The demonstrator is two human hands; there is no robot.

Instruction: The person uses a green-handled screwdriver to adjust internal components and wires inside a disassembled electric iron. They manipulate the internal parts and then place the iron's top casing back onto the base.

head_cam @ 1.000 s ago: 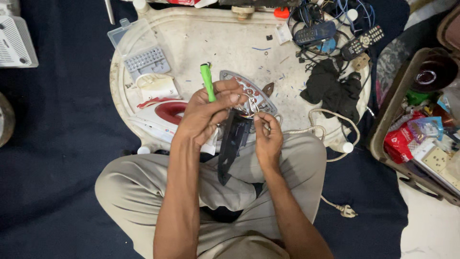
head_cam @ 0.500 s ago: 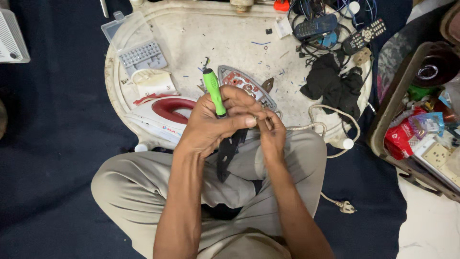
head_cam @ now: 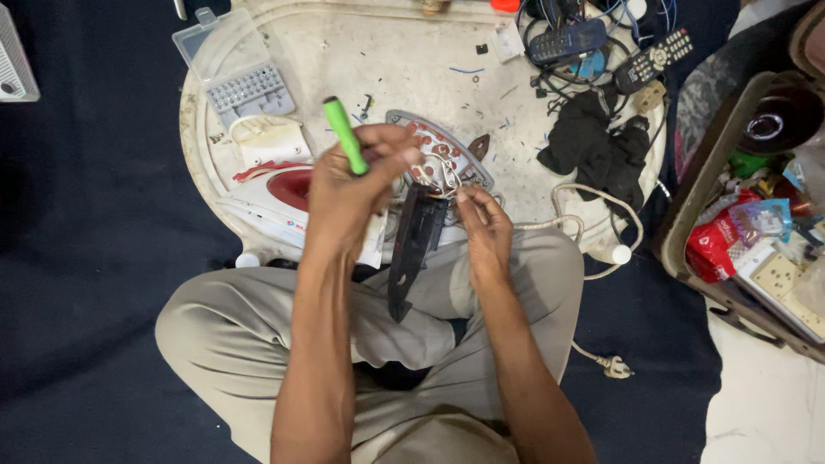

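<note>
Opened iron, viewed from above. Left hand clenched round green screwdriver, tip hidden behind the fist, probably seated in the soleplate at tray's near edge. Right hand pinched on small part at soleplate's wiring, identity too small to tell. Black handle piece propped loose from soleplate down onto lap. Risks, as judged: driver slipped off screw toward right fingers; unsupported handle piece slid off knee; thin wires strained by the pinch.
</note>
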